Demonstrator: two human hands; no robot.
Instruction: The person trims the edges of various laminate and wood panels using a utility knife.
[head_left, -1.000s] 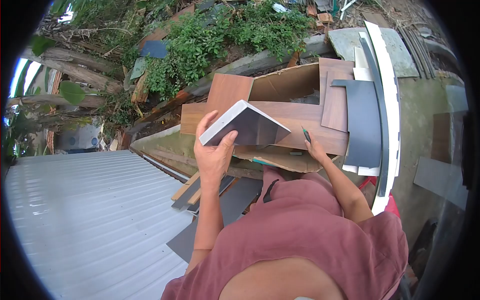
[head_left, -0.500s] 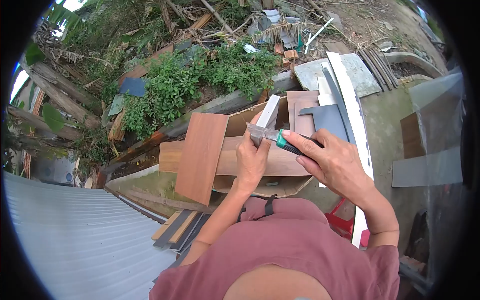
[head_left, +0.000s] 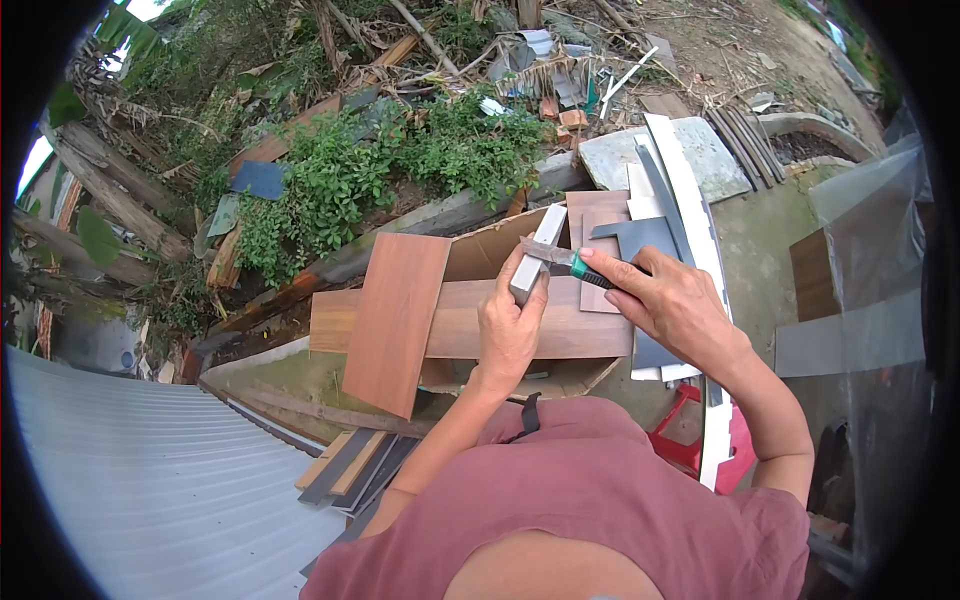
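My left hand (head_left: 508, 328) is closed around the lower part of a light grey rectangular bar (head_left: 549, 224), which looks like a sharpening stone. The bar tilts up and away from me. In my right hand (head_left: 672, 308) is a utility knife (head_left: 590, 270) with a black and green handle, the index finger stretched along it. Its broad, stained blade lies across the bar's upper face, just above my left fingertips. Beneath both hands, a long wood-grain plank (head_left: 470, 310) rests across an open cardboard box (head_left: 500, 250).
A reddish-brown board (head_left: 398, 320) leans across the plank at left. White and grey strips (head_left: 683, 190) run along the right side, over a red plastic stool (head_left: 680, 430). Cut planks (head_left: 350, 465) lie by the corrugated sheet (head_left: 150, 470). Plants (head_left: 330, 185) grow beyond a low concrete edge.
The blade has moved from beside my left fingers up the bar and now crosses it. The bar shows more of its length. My view has shifted slightly.
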